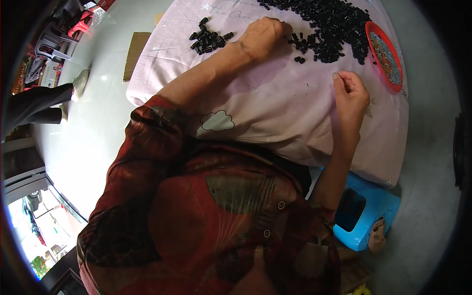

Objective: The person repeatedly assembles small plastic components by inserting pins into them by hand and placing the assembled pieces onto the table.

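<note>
My left hand (265, 37) reaches over the pink cloth beside a large heap of small black cylindrical plastic pieces (339, 27). Its fingers are closed and turned away, so what they hold is hidden. A smaller pile of the same black pieces (209, 39) lies left of that wrist. My right hand (353, 91) hovers near the cloth's right side, thumb and fingers drawn together; anything between them is too small to make out. Just beyond it, a red oval dish (401, 81) contains many small silvery metal parts and some brassy ones.
The pink printed cloth (265, 103) covers the table. A blue plastic stool (361, 236) with a brown rag (377, 236) stands below right. Cardboard (136, 56) sits by the table's left edge. Another person's legs (44, 105) and grey chairs (51, 42) are at far left.
</note>
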`<state>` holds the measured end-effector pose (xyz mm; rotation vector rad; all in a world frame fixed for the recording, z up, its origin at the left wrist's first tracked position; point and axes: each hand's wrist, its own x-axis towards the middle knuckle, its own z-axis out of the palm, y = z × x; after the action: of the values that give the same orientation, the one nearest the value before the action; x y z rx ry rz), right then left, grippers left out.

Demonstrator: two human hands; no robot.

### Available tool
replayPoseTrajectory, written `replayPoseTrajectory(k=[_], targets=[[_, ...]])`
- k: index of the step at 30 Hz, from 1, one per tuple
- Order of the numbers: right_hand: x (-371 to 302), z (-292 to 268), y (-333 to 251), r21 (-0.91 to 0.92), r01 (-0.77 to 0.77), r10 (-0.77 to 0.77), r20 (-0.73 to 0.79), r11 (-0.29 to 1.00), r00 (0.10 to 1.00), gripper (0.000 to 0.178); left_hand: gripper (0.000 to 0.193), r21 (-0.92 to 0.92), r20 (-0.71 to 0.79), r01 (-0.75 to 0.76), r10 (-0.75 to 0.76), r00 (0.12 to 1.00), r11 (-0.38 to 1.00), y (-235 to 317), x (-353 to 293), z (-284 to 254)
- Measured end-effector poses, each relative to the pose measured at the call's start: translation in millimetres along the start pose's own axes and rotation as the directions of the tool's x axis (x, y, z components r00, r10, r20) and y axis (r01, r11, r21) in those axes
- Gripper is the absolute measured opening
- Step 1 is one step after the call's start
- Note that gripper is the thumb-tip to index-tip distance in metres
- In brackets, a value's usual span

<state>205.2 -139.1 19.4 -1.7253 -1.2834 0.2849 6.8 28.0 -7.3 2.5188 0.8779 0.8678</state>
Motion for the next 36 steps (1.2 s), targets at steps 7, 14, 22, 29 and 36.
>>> replayPoseTrajectory(k=[7, 14, 22, 29, 36], targets=[[4.2, 31.4, -6.8, 0.138, 0.081, -0.089, 0.058, 0.987, 0.994, 0.017, 0.017, -0.601, 0.285, 0.355, -0.223, 0.932, 0.716, 15.8, -4.7, -5.7], [-8.0, 52.3, -38.0, 0.342, 0.076, -0.082, 0.003, 0.937, 0.997, 0.015, 0.014, -0.799, 0.602, 0.594, -0.109, 0.791, -0.098, 25.5, -13.0, -19.0], [-11.2, 54.6, -30.6, 0.363, 0.111, -0.108, -0.028, 0.925, 0.994, 0.014, 0.016, -0.827, 0.562, 0.546, -0.188, 0.806, -0.133, 34.3, -19.7, -13.9], [-13.6, 59.7, -33.9, 0.399, 0.153, -0.149, -0.041, 0.904, 0.988, 0.012, 0.014, -0.86, 0.509, 0.477, -0.256, 0.822, -0.182, 41.3, -27.7, 0.2], [-13.1, 61.1, -32.7, 0.455, 0.169, -0.142, -0.093, 0.874, 0.985, 0.012, 0.019, -0.853, 0.511, 0.414, -0.351, 0.784, -0.317, 61.0, -31.9, -1.1]])
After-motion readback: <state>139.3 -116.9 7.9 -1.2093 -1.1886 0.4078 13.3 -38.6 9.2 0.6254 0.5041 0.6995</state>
